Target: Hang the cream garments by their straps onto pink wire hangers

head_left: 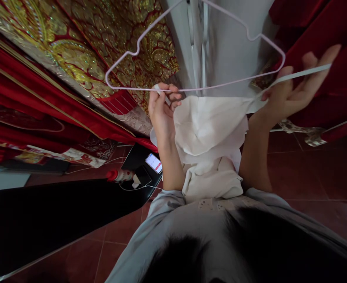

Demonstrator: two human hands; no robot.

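Observation:
A pale pink clothes hanger hangs in front of me, its lower bar running across the fingers of my left hand. Those fingers are curled around the bar, and a small white patch shows at one of them; I cannot tell whether it is cloth or a wrap. White fabric with rounded layered edges droops below the bar between my forearms. From its right corner a narrow white strap stretches up to the right. My right hand holds this strap, with some fingers extended along it.
Red and gold embroidered garments hang at the left, dark red ones at the right. A grey cabinet with long handles stands ahead. On a black bench lie a lit phone, a red-capped bottle and a white cable.

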